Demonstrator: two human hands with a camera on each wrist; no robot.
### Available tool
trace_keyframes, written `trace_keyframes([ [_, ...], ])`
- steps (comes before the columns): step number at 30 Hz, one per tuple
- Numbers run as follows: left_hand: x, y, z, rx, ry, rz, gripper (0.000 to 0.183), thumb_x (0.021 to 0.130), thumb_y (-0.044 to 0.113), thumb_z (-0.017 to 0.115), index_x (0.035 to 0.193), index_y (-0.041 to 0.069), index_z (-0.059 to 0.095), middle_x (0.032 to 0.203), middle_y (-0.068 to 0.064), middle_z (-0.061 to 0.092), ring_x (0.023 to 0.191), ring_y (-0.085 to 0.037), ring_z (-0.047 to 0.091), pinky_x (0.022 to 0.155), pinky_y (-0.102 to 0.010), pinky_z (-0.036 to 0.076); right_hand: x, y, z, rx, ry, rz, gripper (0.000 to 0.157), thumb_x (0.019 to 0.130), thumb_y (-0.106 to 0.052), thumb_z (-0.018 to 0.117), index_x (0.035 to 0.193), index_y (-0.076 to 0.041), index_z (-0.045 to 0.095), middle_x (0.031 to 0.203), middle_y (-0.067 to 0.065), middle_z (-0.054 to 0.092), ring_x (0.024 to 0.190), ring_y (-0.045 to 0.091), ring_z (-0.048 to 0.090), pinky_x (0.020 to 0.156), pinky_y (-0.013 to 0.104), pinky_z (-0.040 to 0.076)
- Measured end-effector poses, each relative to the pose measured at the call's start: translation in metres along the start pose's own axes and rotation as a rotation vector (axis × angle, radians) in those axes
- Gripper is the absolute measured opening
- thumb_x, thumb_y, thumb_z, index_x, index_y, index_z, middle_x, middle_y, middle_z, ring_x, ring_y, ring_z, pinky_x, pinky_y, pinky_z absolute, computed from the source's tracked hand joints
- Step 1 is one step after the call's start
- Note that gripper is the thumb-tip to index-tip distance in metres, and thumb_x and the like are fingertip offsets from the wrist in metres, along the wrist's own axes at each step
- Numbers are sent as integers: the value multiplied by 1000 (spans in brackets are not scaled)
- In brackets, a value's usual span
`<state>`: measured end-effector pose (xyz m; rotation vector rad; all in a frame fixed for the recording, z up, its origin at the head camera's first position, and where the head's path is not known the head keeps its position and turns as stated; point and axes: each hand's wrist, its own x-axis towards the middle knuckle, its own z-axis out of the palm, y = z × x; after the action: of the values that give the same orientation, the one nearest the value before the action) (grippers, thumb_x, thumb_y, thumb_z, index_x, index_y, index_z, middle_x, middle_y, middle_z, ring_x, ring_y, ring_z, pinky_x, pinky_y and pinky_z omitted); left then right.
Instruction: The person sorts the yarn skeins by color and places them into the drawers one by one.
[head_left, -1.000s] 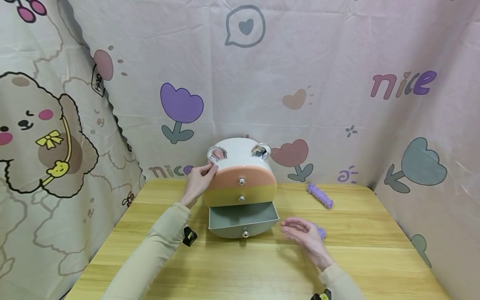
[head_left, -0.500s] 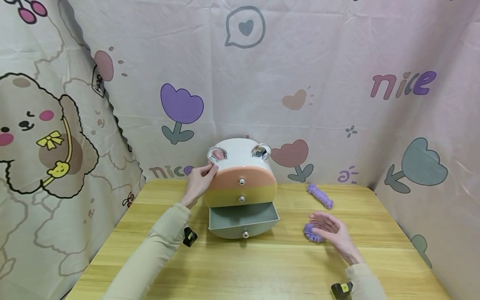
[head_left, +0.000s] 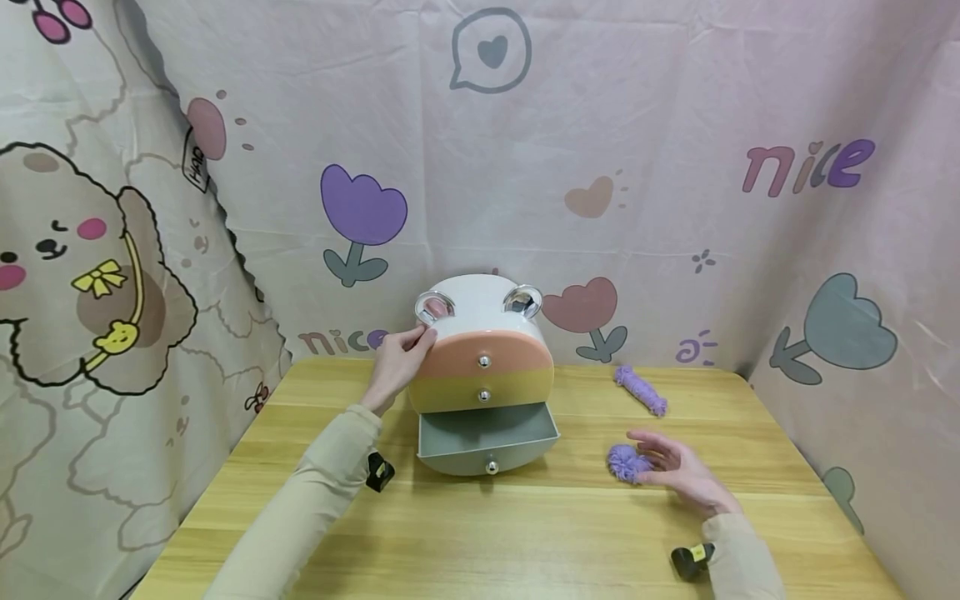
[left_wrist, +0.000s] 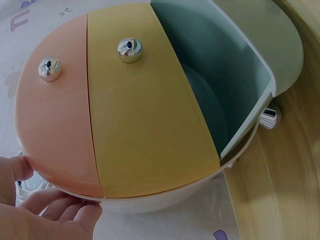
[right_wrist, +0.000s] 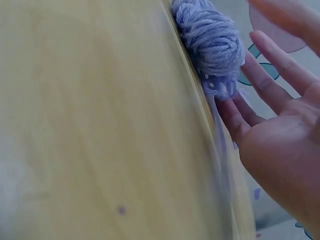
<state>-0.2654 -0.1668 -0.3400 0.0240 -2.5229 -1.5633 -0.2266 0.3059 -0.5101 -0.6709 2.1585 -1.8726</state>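
Note:
A small round-fronted drawer cabinet stands at the table's middle, with orange and yellow upper drawers pushed in. Its grey-green bottom drawer is pulled out, and its visible inside holds nothing. My left hand holds the cabinet's upper left rim below a silver ring; in the left wrist view thumb and bent fingers lie against that edge. To the right lies a purple yarn bundle. My right hand is beside it, fingers spread and loosely bent. In the right wrist view fingertips reach the yarn; firm contact is unclear.
A second purple yarn bundle lies farther back on the right of the wooden table. A printed curtain hangs behind the table and along its sides. Black devices are worn at the wrists.
My right hand has moved right, from near the pulled-out drawer to the right side of the nearer yarn bundle, uncovering it. My left hand stays on the cabinet.

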Motion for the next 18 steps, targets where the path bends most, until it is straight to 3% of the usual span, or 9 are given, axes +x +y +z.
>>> trace_keyframes([
  [7, 0, 0, 0, -4, 4, -3, 56, 101, 38, 59, 145, 6, 52, 150, -16, 51, 141, -31, 50, 116, -45, 43, 7, 8, -5, -87, -80, -30, 74, 83, 6, 71, 146, 16, 34, 144, -9, 57, 125, -2, 53, 103, 10, 42],
  [14, 1, 0, 0, -6, 5, -5, 55, 101, 38, 59, 145, 6, 52, 151, -16, 51, 141, -31, 49, 117, -44, 43, 12, 8, -2, -159, -73, 0, 74, 80, 1, 75, 145, 13, 41, 146, 12, 57, 121, -1, 55, 101, 10, 42],
  [18, 2, 0, 0, -4, 6, -4, 55, 101, 37, 59, 145, 6, 52, 150, -16, 52, 141, -31, 50, 117, -44, 43, 12, 7, -2, -168, -61, 23, 72, 79, 1, 75, 143, 13, 44, 141, 4, 61, 117, -1, 56, 98, 11, 43],
])
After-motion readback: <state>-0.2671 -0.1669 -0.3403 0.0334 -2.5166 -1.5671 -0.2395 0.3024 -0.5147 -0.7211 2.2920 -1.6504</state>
